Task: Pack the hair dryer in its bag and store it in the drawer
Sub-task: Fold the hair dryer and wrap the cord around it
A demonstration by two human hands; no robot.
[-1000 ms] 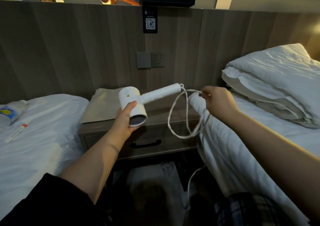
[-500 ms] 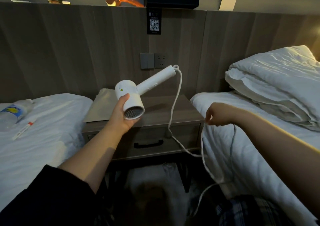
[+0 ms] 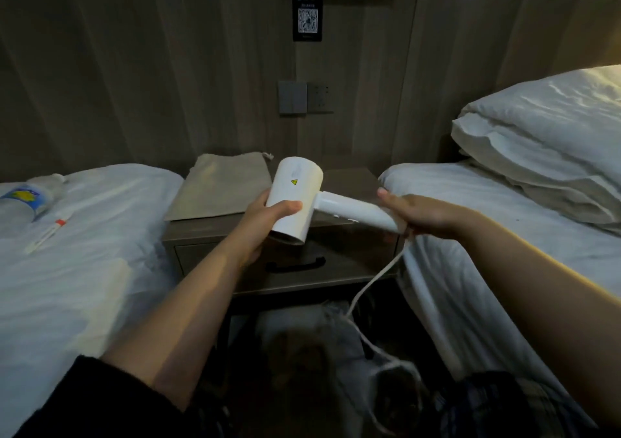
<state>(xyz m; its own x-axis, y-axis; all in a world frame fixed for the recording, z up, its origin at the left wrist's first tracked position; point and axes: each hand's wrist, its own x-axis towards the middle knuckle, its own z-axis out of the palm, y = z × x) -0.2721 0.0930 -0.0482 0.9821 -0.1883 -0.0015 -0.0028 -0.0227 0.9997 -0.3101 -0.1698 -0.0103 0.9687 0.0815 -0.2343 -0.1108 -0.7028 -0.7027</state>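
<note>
A small yellow warning triangle sits on the barrel of the white hair dryer at mid-frame; a QR code shows on the black placard at upper centre, its small print too blurred to read; the water bottle at far left carries a blue-and-yellow label, wording illegible.

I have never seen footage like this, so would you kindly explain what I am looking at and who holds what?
There is no machine: a person wears a camera on the head, looking down at two bare arms. The left hand grips the barrel of a white hair dryer; the right hand holds the end of its handle, from which the cord hangs to the floor. Behind it, a flat beige bag lies on the nightstand, whose drawer is shut. Beds stand on either side.
</note>
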